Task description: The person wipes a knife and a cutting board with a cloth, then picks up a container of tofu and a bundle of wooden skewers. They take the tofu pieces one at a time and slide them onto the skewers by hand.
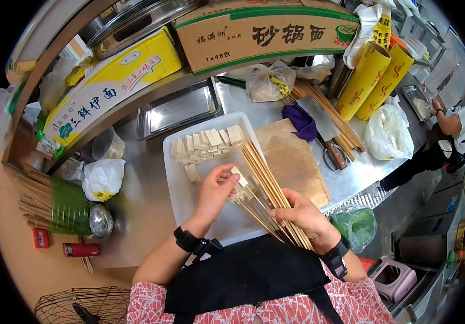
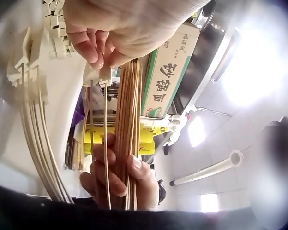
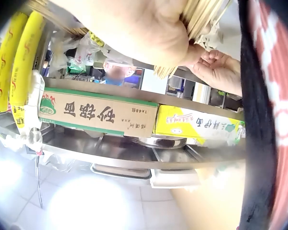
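My left hand (image 1: 216,190) pinches a white tofu-like block (image 1: 239,175) between thumb and fingers. In the left wrist view, two thin skewers (image 2: 106,143) run down from that block. My right hand (image 1: 303,217) grips a thick bundle of bamboo skewers (image 1: 265,186), tips pointing away from me. Beneath both hands lies a white plastic tray (image 1: 175,189), with loose white blocks (image 1: 211,141) piled at its far end. Several skewered blocks (image 2: 26,57) lie in the near part of the tray, their sticks toward me.
Right of the tray are a wooden cutting board (image 1: 292,162), a cleaver (image 1: 319,121), scissors (image 1: 329,159) and more skewers (image 1: 346,127). A metal tray (image 1: 178,108) sits behind. Cartons (image 1: 270,35) fill the shelf above. Another person (image 1: 456,124) stands far right.
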Tool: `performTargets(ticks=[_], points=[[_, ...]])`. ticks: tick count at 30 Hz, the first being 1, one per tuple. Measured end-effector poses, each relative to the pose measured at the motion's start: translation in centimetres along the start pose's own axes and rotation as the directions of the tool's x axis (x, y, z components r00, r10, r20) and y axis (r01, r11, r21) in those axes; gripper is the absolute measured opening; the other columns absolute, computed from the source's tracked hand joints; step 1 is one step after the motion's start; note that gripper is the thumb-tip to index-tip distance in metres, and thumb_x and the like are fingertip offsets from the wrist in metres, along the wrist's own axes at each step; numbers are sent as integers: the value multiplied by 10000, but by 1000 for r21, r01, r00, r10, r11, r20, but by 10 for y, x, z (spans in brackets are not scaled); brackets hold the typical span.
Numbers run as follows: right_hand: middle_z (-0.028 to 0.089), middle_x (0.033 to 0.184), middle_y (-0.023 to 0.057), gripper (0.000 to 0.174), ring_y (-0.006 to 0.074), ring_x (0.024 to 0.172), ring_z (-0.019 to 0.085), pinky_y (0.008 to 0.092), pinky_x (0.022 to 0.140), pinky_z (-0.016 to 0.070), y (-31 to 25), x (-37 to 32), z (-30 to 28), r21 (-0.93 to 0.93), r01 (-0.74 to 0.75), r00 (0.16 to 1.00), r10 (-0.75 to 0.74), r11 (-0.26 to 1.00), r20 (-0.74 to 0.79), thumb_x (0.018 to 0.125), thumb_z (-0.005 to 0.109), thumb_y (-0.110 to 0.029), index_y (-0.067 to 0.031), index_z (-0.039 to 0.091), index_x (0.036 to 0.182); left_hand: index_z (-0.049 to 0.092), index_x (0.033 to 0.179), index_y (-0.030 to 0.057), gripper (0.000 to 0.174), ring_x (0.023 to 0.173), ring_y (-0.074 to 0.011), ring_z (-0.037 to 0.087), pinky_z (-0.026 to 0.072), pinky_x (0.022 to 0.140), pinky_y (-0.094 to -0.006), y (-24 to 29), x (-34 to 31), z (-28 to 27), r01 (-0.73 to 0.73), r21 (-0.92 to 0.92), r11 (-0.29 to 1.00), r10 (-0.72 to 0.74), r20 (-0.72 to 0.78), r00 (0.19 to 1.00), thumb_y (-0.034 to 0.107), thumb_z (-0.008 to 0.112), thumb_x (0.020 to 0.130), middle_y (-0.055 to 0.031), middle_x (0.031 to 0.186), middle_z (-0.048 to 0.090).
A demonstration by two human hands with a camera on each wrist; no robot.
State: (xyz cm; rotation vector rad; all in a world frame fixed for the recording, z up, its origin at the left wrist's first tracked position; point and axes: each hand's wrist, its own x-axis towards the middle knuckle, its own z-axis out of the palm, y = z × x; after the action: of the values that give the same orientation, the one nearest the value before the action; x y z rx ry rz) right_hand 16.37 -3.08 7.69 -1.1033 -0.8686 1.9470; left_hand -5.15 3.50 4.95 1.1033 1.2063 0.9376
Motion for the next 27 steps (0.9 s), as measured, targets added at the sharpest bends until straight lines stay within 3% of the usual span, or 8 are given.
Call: performTargets(ticks=[4,7,10,13,16,22,25,27], points=[[574,784,30,307,81,588,527,210,534,432,1,8,-5,-20,-39,999,39,999,22,771,593,-2,10,512,1067,569,1139,40,317,652,-63,499,435,585,-207,-17,9,-4,-51,142,989,51,4,999,122,638,841,-1,880,541],[560,734,22,255,87,572,527,209,533,433,7,14,-11,-42,-82,997,83,996,5,775,581,-5,6,523,1024,579,1136,68,321,640,-72,502,437,591,-211,-11,3,-3,-242,500,832,286,-11,958,111,641,825,-8,873,547],[564,732,27,255,89,572,534,208,536,440,12,18,-16,-49,-98,995,98,994,2,776,586,-12,9,529,1024,593,1112,81,314,689,-203,567,470,626,-302,1,-8,0,-429,597,678,296,312,903,111,638,803,-72,908,558],[567,740,27,269,88,583,537,206,544,444,12,20,-15,-59,-118,993,118,991,-1,779,591,-15,10,530,1040,596,1110,91,293,876,-267,562,471,761,-352,-6,-8,4,-701,596,391,321,626,711,110,605,817,-71,990,573],[569,770,26,273,89,606,541,206,553,448,10,18,-13,-41,-96,995,97,995,33,783,588,-8,5,532,1050,600,1103,92,278,1009,-283,520,442,863,-376,-5,-13,13,-660,578,480,223,647,729,98,577,826,-75,1030,582],[562,765,32,250,94,608,530,212,554,443,0,13,-4,104,-64,992,52,993,113,777,566,-20,1,531,1023,601,1096,88,272,980,-295,545,460,845,-379,-26,1,9,-710,480,515,302,674,674,85,564,827,-88,1035,585],[557,750,36,234,104,600,529,225,562,449,7,17,-6,36,-81,992,77,996,101,775,564,-25,1,527,1005,600,1084,80,261,926,-296,557,473,799,-361,-21,-2,3,-666,509,546,263,650,713,73,561,826,-101,1003,585],[551,732,35,227,104,597,528,224,556,446,14,20,-12,29,-101,990,97,995,107,773,564,-24,3,527,996,600,1071,69,247,897,-284,562,474,773,-349,-22,-1,-8,-517,547,658,222,515,828,62,555,828,-106,980,584]])
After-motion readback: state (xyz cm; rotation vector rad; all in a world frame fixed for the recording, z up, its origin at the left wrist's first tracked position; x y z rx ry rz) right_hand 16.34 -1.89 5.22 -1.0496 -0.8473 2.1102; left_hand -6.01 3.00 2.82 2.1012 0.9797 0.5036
